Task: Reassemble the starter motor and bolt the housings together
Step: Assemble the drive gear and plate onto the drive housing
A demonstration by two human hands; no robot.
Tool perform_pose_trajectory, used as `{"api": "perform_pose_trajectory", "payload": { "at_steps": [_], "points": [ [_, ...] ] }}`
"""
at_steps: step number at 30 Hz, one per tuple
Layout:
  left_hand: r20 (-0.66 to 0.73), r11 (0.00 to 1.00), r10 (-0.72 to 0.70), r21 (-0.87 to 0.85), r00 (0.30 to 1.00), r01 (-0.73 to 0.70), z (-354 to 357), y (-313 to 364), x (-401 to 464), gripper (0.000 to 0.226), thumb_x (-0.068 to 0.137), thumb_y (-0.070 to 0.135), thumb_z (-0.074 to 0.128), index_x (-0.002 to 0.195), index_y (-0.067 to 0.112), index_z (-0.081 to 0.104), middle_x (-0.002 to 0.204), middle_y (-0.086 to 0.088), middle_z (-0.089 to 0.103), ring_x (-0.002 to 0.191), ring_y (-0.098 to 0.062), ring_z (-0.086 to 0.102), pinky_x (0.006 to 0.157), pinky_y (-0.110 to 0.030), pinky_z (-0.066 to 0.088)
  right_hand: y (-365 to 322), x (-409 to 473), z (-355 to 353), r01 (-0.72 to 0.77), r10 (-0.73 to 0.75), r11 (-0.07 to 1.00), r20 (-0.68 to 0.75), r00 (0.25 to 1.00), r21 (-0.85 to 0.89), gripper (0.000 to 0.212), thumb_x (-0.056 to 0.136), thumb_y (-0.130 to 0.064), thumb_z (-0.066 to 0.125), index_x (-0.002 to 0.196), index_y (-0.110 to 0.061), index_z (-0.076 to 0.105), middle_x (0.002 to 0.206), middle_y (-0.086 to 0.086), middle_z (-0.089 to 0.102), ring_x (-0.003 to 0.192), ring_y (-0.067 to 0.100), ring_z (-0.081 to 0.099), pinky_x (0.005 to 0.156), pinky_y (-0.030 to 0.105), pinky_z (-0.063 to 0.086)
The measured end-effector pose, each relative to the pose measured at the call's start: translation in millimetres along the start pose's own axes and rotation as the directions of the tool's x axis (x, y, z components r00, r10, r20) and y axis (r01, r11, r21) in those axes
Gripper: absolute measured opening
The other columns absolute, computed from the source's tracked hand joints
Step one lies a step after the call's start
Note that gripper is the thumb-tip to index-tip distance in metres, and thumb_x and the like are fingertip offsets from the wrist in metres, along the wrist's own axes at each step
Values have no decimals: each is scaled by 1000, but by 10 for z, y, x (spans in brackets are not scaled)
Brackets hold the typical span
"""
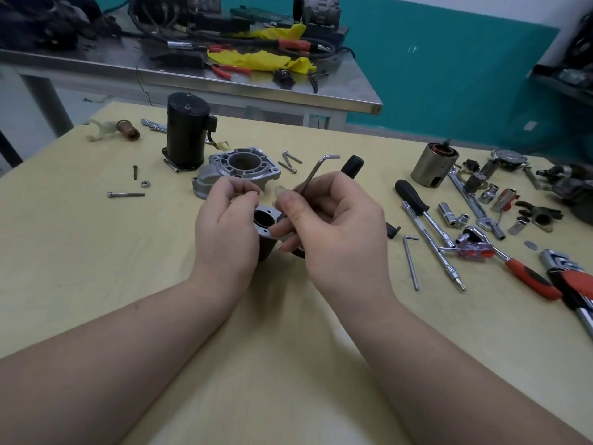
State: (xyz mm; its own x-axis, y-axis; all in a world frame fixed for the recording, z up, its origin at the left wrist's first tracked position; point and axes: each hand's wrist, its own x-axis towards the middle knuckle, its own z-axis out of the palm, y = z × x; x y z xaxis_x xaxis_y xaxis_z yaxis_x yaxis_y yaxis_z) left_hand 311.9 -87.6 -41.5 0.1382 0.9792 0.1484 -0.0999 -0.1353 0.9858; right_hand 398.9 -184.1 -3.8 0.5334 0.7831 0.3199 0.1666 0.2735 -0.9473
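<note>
Two bare hands meet over the pale wooden table (96, 268), working at a small dark housing (264, 224) with a silver flange standing upright between them. Left hand (224, 229) curls around its side, fingertips pinched together above. Right hand (333, 226) pinches a bent hex key (316, 171), angled upward. Behind stand the grey aluminium housing (237, 173) and black cylinder (186, 136).
</note>
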Motion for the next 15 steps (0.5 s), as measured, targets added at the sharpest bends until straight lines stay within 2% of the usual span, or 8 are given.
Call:
{"api": "perform_pose_trajectory", "payload": {
  "at_steps": [3, 5, 8, 12, 14, 15],
  "points": [
    [-4, 1000, -18, -20, 1000, 18, -5, -4, 10, 11, 87, 26, 57, 82, 28, 67, 78, 15, 64, 80, -4, 59, 75, -35, 47, -16, 1, -12, 19, -20, 1000, 65, 998, 4, 19, 104, -8, 64, 110, -26, 67, 83, 0, 76, 69, 18, 76, 56, 23, 56],
    [-6, 1000, -8, -23, 1000, 8, -3, -11, 15, 12, 87, 26, 58, 81, 29, 67, 77, 16, 65, 79, -3, 59, 73, -31, 47, -15, 7, -24, 31, -29, 999, 86, 996, -23, 21, 105, -6, 60, 103, -24, 70, 84, 2, 75, 69, 18, 75, 55, 23, 56],
    [-6, 1000, 4, -26, 1000, -4, 6, -8, 10, 12, 87, 25, 58, 80, 29, 67, 76, 16, 65, 78, -2, 59, 68, -21, 47, -1, 28, -25, 16, -14, 999, 49, 999, -50, 15, 102, -5, 65, 93, -16, 69, 79, 6, 75, 64, 21, 75, 52, 25, 55],
    [-2, 1000, 0, -15, 1000, 0, 10, -4, 7, 11, 86, 27, 58, 81, 29, 67, 82, 12, 67, 89, -11, 61, 79, -36, 49, 28, 35, -1, 13, -12, 999, 8, 1000, -40, 14, 99, -8, 71, 87, -14, 66, 74, 10, 73, 62, 23, 75, 50, 26, 56],
    [1, 1000, -6, -19, 1000, 6, 8, -7, 11, 11, 86, 27, 57, 81, 29, 68, 81, 13, 66, 86, -9, 60, 78, -37, 48, 43, 36, 2, 30, -29, 999, 11, 1000, -26, 12, 98, -7, 71, 96, -16, 64, 77, 9, 73, 62, 22, 76, 51, 26, 57],
    [1, 1000, -9, -20, 1000, 9, 7, -10, 13, 12, 86, 28, 57, 81, 30, 68, 79, 14, 65, 83, -7, 59, 77, -36, 47, 43, 38, 0, 37, -37, 999, 6, 999, -21, 18, 98, -6, 71, 106, -20, 61, 78, 8, 73, 63, 22, 76, 52, 27, 58]
  ]
}}
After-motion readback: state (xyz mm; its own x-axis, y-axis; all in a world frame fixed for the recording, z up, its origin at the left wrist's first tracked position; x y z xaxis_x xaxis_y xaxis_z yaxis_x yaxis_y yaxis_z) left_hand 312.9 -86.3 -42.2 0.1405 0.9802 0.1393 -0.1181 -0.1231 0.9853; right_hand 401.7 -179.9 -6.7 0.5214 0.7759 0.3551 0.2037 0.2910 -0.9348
